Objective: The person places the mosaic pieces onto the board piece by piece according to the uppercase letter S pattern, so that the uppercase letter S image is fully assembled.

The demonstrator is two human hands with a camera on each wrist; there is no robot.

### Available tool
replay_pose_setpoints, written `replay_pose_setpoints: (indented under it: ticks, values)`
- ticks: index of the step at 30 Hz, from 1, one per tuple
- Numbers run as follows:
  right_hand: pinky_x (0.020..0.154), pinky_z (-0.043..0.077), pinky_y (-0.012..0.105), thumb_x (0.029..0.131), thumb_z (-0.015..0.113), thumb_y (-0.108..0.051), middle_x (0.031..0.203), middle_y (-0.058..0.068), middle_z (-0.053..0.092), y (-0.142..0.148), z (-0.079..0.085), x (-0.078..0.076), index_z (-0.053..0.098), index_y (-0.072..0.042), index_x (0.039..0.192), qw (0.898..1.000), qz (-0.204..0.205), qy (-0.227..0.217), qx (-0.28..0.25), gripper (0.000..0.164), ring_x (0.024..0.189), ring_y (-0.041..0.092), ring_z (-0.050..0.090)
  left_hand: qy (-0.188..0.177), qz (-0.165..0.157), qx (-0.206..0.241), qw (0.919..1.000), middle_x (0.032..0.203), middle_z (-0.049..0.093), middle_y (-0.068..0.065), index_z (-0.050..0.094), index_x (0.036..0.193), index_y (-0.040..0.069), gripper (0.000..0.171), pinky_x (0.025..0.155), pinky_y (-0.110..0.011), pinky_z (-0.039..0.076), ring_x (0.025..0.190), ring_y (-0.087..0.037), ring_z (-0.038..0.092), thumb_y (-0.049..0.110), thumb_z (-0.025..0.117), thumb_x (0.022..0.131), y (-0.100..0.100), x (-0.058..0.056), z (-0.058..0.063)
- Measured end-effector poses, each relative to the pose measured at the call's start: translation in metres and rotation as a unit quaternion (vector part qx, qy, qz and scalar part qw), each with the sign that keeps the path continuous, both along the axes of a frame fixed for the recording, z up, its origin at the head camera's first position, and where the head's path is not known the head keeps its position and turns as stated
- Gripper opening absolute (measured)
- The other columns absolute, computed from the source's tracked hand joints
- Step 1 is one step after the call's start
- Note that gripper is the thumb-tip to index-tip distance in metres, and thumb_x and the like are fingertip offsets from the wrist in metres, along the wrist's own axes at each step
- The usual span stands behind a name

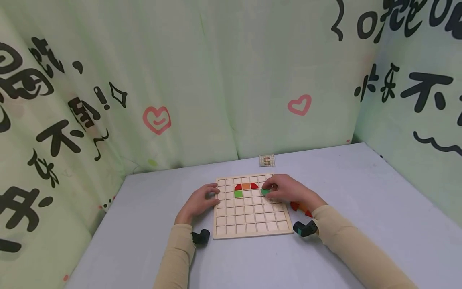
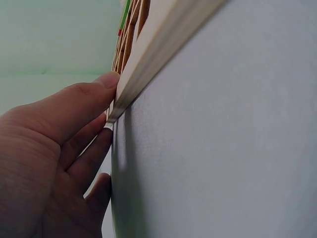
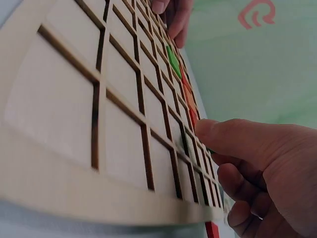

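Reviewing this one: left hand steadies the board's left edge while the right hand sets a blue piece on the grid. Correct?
Not quite. The piece under the right hand is green, as the head view shows. The left hand does rest against the left edge of the board.

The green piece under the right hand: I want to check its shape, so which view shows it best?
The head view: the green piece lies in plain sight on the wooden grid board, at the right hand fingertips. The right wrist view shows at most a sliver of it behind the thumb; the left wrist view does not show it.
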State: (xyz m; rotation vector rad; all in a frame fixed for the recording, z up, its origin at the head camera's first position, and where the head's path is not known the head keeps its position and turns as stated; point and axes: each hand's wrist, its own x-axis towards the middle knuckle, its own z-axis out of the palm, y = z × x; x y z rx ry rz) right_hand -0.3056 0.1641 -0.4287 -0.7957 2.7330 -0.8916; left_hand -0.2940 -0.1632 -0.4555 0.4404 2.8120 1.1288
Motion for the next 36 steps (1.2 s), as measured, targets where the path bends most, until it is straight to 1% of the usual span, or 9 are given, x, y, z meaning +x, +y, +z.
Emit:
replay_pose_setpoints:
  ticks: [2, 5, 9, 13, 18, 23, 31, 36]
  values:
    - [0.081, 0.052, 0.032, 0.088, 0.071, -0.015, 0.104, 0.0, 0.065, -0.011, 0.0, 0.0, 0.07, -0.007, 0.111, 1.0, 0.016, 0.002, 0.002, 0.025, 0.087, 0.014, 0.058, -0.001, 0.0, -0.001, 1.0, 0.146, 0.049, -0.008, 0.067, 0.115, 0.005, 0.03, 0.114, -0.047, 0.03, 0.14, -0.031, 0.037, 0.014, 0.073, 0.088, 0.0, 0.0, 0.0]
    - [0.077, 0.051, 0.029, 0.086, 0.071, -0.014, 0.101, 0.0, 0.065, -0.025, 0.001, 0.001, 0.071, -0.007, 0.108, 0.999, 0.05, 0.015, 0.0, 0.023, 0.083, 0.011, 0.057, 0.001, -0.001, -0.001, 1.0, 0.146, 0.049, -0.009, 0.067, 0.115, 0.005, 0.03, 0.114, -0.047, 0.03, 0.139, -0.031, 0.037, 0.014, 0.073, 0.088, 0.0, -0.001, -0.002]
    - [0.075, 0.051, 0.027, 0.087, 0.072, -0.014, 0.097, -0.001, 0.064, -0.04, 0.001, 0.003, 0.071, -0.006, 0.107, 0.996, 0.089, 0.026, -0.005, 0.021, 0.081, 0.008, 0.057, -0.001, -0.004, -0.001, 1.0, 0.146, 0.049, -0.009, 0.067, 0.116, 0.004, 0.03, 0.114, -0.047, 0.03, 0.139, -0.031, 0.037, 0.013, 0.073, 0.088, 0.0, -0.001, -0.002]
    - [0.075, 0.049, 0.026, 0.088, 0.072, -0.015, 0.095, -0.003, 0.064, -0.055, 0.001, 0.005, 0.072, -0.008, 0.108, 0.994, 0.102, 0.027, 0.001, 0.021, 0.08, 0.009, 0.055, -0.002, -0.004, -0.01, 0.9999, 0.146, 0.048, -0.008, 0.066, 0.117, 0.005, 0.031, 0.114, -0.047, 0.029, 0.14, -0.03, 0.037, 0.014, 0.073, 0.088, -0.001, -0.001, -0.001]
    - [0.075, 0.049, 0.027, 0.089, 0.071, -0.014, 0.094, -0.002, 0.064, -0.069, 0.0, 0.008, 0.072, -0.008, 0.107, 0.995, 0.098, 0.022, 0.003, 0.019, 0.081, 0.014, 0.054, 0.002, -0.002, -0.01, 0.9999, 0.146, 0.049, -0.009, 0.066, 0.117, 0.005, 0.032, 0.115, -0.047, 0.029, 0.14, -0.03, 0.037, 0.014, 0.073, 0.088, -0.001, -0.002, -0.001]
    - [0.075, 0.049, 0.027, 0.09, 0.071, -0.015, 0.093, -0.002, 0.063, -0.075, -0.004, 0.008, 0.072, -0.009, 0.107, 0.997, 0.079, 0.017, 0.006, 0.018, 0.082, 0.012, 0.054, 0.0, -0.007, -0.005, 1.0, 0.146, 0.049, -0.01, 0.066, 0.118, 0.004, 0.032, 0.115, -0.047, 0.029, 0.14, -0.031, 0.037, 0.014, 0.072, 0.088, -0.001, -0.002, -0.001]
    - [0.074, 0.049, 0.027, 0.089, 0.071, -0.015, 0.093, -0.002, 0.063, -0.078, -0.004, 0.009, 0.072, -0.008, 0.104, 0.996, 0.087, 0.032, -0.007, 0.017, 0.081, 0.011, 0.055, 0.002, -0.002, -0.005, 1.0, 0.145, 0.049, -0.009, 0.067, 0.116, 0.004, 0.03, 0.114, -0.047, 0.029, 0.14, -0.031, 0.037, 0.013, 0.073, 0.088, -0.001, -0.002, 0.0]
    - [0.073, 0.048, 0.025, 0.089, 0.071, -0.014, 0.091, -0.002, 0.062, -0.079, -0.006, 0.008, 0.072, -0.007, 0.102, 0.996, 0.083, 0.034, -0.008, 0.015, 0.079, 0.011, 0.053, 0.0, -0.006, -0.002, 1.0, 0.146, 0.049, -0.01, 0.067, 0.117, 0.004, 0.031, 0.114, -0.048, 0.029, 0.14, -0.031, 0.037, 0.013, 0.073, 0.088, -0.001, -0.001, 0.001]
